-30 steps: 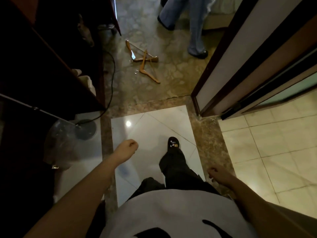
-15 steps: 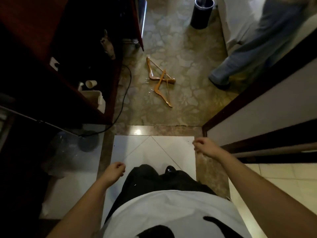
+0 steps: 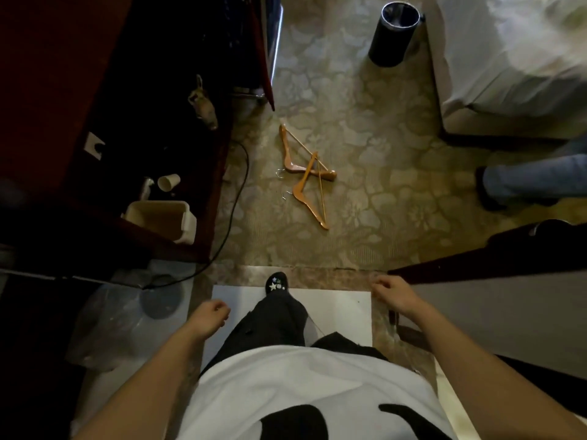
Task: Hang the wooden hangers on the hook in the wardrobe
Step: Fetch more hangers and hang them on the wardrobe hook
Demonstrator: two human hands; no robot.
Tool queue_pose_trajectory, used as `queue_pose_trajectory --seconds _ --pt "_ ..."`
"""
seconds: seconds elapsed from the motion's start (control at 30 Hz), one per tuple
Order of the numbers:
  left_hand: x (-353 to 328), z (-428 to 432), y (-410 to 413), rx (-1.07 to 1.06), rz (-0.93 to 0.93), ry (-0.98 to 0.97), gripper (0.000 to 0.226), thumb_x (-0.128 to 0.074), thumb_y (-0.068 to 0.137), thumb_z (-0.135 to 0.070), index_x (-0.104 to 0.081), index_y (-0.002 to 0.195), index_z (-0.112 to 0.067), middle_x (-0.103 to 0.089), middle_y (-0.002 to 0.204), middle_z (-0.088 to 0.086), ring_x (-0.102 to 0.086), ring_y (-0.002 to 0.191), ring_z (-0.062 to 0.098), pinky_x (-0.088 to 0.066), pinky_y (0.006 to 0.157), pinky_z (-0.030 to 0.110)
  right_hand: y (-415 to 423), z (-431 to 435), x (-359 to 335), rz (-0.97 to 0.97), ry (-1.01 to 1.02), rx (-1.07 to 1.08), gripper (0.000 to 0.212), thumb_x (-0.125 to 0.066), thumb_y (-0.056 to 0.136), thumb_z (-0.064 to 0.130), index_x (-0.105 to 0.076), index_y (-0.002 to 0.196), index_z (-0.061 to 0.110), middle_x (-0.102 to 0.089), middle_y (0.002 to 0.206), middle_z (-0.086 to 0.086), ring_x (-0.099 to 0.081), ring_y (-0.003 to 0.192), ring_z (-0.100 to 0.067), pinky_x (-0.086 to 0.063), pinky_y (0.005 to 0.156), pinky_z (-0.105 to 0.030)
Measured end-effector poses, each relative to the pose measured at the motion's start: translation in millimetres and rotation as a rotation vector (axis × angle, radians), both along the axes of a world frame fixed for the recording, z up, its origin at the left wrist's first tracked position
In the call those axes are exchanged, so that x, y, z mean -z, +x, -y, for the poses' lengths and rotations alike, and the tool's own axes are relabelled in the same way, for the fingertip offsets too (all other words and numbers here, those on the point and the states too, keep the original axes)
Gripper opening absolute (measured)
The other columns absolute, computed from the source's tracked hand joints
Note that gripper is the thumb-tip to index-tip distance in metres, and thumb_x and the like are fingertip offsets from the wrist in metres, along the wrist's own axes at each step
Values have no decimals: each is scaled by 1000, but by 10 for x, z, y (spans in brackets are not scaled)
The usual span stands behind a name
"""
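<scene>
A black cylindrical bin (image 3: pixel 394 33) stands on the patterned carpet (image 3: pixel 365 154) at one o'clock, just beside a white-covered bed (image 3: pixel 508 58) at two o'clock. At nine o'clock, a cream tub (image 3: pixel 165 217) and a tipped paper cup (image 3: pixel 168 182) sit on a dark shelf, with a black cable (image 3: pixel 235 192) trailing down to the floor beside it.

Dim scene; left side shadowed, edges warped, right blurred.

Two crossed wooden hangers (image 3: pixel 305 176) flat on patterned carpet (image 3: pixel 365 147)
</scene>
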State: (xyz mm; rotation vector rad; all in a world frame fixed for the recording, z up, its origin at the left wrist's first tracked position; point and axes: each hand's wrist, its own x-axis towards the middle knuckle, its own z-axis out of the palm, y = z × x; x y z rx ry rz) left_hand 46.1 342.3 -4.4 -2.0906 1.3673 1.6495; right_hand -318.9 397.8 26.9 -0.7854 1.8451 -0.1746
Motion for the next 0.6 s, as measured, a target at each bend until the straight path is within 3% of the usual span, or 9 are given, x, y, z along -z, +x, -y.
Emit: queue_pose_trajectory --seconds 0.1,0.17,0.27,0.4,0.53,0.6 --pt "-91 736 -180 91 -43 -46 18 -44 95 -13 -57 83 -7 -58 89 16 -56 86 28 -45 80 37 -58 50 106 -25 95 40 20 -44 94 11 -58 80 11 -54 73 -4 -49 64 -13 -40 55 -21" --pt "-159 1218 -315 155 -71 -92 18 -44 96 -15 -60 96 -6 -59 92 15 -58 91 30 -47 87 42 -86 137 119 -19 123 105 20 -42 94 7 -60 85 4 -53 71 -5 -48 63 -13 -41 57 -22" --pt "-235 1791 -523 182 -101 -127 14 -44 96 -15 -57 97 -10 -58 95 13 -57 91 27 -46 88 43 -151 336 98 -22 129 161 22 -41 95 6 -59 99 -4 -52 71 -5 -48 63 -13 -40 56 -20" --pt "-268 2255 -780 173 -106 -139 19 -43 96 -12 -58 103 -3 -58 97 13 -55 91 25 -45 86 39 -316 710 100 11 124 224 21 -41 96 11 -58 84 7 -52 71 -4 -50 65 -13 -40 58 -22" --pt "-151 2429 -883 191 -57 -93 17 -43 96 -15 -58 101 -7 -60 98 16 -57 91 25 -45 81 35 -631 1273 138 -2 128 94 30 -42 95 11 -55 69 13 -53 66 -4 -50 61 -15 -41 59 -25" --pt "-62 2472 -913 147 -18 -50 21 -45 96 -16 -59 106 -4 -62 104 18 -59 96 30 -48 88 41 -827 1680 120 12 114 34 33 -42 95 10 -51 63 14 -51 63 -5 -48 58 -15 -39 59 -28"
